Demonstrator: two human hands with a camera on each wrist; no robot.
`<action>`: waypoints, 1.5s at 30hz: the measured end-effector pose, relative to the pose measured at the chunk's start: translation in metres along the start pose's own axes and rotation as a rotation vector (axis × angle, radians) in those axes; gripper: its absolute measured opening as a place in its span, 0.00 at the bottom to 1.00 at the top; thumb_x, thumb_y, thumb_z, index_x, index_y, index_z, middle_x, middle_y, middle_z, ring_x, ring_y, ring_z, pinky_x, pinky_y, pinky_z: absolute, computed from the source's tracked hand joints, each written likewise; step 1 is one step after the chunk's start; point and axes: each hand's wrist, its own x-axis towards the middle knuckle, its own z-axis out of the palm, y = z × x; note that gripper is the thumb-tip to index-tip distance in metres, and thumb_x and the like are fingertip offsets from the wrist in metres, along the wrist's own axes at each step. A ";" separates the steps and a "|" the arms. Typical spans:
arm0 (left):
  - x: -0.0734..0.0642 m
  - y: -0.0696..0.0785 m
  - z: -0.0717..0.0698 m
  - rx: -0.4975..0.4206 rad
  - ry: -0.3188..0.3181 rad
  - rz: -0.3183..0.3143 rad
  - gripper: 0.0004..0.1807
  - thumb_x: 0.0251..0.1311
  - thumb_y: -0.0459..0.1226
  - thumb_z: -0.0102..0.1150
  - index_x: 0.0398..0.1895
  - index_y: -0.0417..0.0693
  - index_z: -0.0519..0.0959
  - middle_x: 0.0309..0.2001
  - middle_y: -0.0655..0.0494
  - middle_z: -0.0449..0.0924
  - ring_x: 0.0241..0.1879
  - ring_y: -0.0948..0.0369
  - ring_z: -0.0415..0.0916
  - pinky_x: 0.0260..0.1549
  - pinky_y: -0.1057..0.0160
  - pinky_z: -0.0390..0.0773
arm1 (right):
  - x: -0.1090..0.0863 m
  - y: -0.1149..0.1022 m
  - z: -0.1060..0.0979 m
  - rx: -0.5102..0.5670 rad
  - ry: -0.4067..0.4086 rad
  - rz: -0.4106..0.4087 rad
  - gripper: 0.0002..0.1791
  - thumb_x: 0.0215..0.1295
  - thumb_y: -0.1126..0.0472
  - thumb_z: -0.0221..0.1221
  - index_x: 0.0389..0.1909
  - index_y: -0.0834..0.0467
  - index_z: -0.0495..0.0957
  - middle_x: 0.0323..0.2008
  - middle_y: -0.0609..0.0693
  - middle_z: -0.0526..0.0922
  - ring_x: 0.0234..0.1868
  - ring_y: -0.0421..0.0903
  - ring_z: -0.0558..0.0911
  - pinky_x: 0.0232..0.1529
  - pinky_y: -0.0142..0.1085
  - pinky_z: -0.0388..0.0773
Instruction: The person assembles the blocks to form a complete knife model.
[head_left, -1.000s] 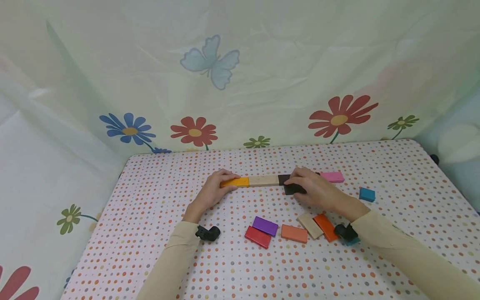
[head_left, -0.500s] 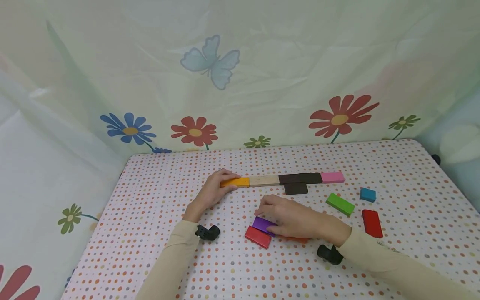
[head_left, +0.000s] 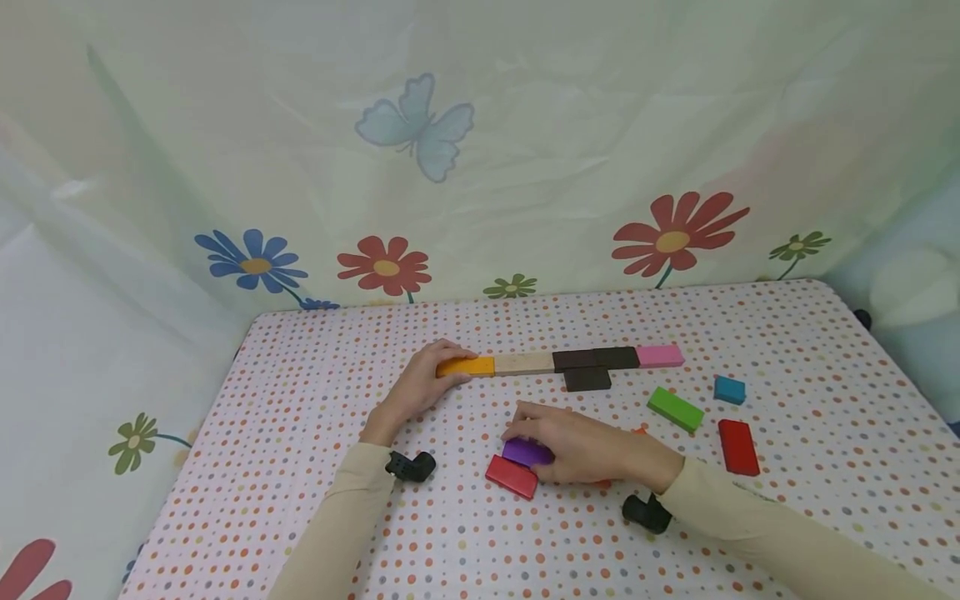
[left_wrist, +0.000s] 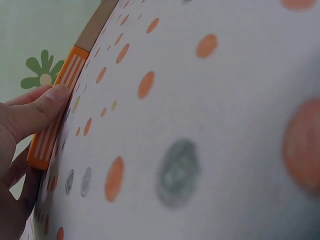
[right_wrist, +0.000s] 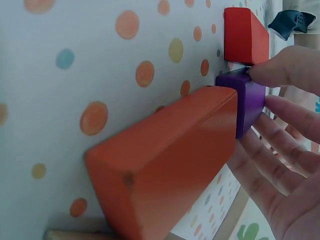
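The beige-sleeved left arm reaches forward, its bare left hand gripping with thumb against fingers. The beige-sleeved right arm slants inward from the right, its bare right hand lower and nearer the body, pinching between thumb and fingers.

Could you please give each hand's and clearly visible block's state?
Left hand, gripping the yellow block
Right hand, gripping the purple block
Yellow block, held, in the row
Purple block, held
Wooden block, in the row
Black blocks, unheld
Pink block, ending the row
Green block, unheld
Blue block, unheld
Red blocks, unheld
Orange block, unheld
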 end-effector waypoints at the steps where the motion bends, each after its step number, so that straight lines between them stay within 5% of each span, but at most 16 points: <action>1: 0.000 0.000 0.000 0.000 -0.001 0.004 0.17 0.68 0.34 0.68 0.59 0.48 0.86 0.56 0.51 0.82 0.59 0.52 0.76 0.66 0.51 0.74 | 0.000 0.000 0.000 -0.011 -0.001 0.001 0.25 0.62 0.65 0.72 0.61 0.58 0.82 0.56 0.50 0.77 0.49 0.41 0.78 0.47 0.35 0.81; 8: 0.001 -0.001 -0.002 0.003 -0.005 0.022 0.18 0.67 0.34 0.69 0.59 0.47 0.86 0.56 0.51 0.83 0.59 0.53 0.77 0.65 0.52 0.74 | 0.001 0.000 0.001 -0.075 0.025 0.014 0.27 0.61 0.66 0.74 0.62 0.58 0.82 0.59 0.55 0.79 0.57 0.51 0.81 0.55 0.48 0.83; 18: -0.001 -0.001 -0.001 0.002 -0.009 -0.006 0.18 0.67 0.34 0.69 0.60 0.48 0.86 0.56 0.51 0.82 0.59 0.52 0.77 0.65 0.51 0.75 | 0.000 0.012 -0.001 -0.028 0.078 -0.001 0.24 0.62 0.67 0.72 0.60 0.58 0.83 0.57 0.54 0.81 0.55 0.50 0.80 0.55 0.45 0.83; 23: 0.000 -0.002 0.000 0.003 0.007 -0.013 0.19 0.66 0.34 0.70 0.59 0.49 0.86 0.56 0.52 0.82 0.59 0.53 0.77 0.65 0.51 0.75 | 0.004 0.025 -0.017 -0.022 0.181 -0.016 0.23 0.62 0.67 0.73 0.59 0.58 0.84 0.51 0.49 0.81 0.48 0.44 0.79 0.49 0.40 0.83; 30: 0.001 -0.003 0.002 -0.003 0.011 -0.014 0.19 0.66 0.34 0.70 0.60 0.50 0.86 0.57 0.52 0.82 0.60 0.53 0.77 0.66 0.52 0.74 | 0.006 0.042 -0.047 -0.027 0.287 0.068 0.24 0.61 0.71 0.73 0.59 0.61 0.83 0.51 0.56 0.82 0.50 0.52 0.82 0.52 0.49 0.85; 45: 0.001 -0.003 0.001 -0.003 0.003 -0.014 0.19 0.66 0.35 0.70 0.60 0.50 0.86 0.57 0.52 0.82 0.59 0.54 0.77 0.66 0.52 0.74 | 0.025 0.053 -0.039 -0.092 0.256 0.048 0.22 0.61 0.69 0.74 0.57 0.59 0.84 0.53 0.55 0.83 0.54 0.54 0.81 0.57 0.52 0.83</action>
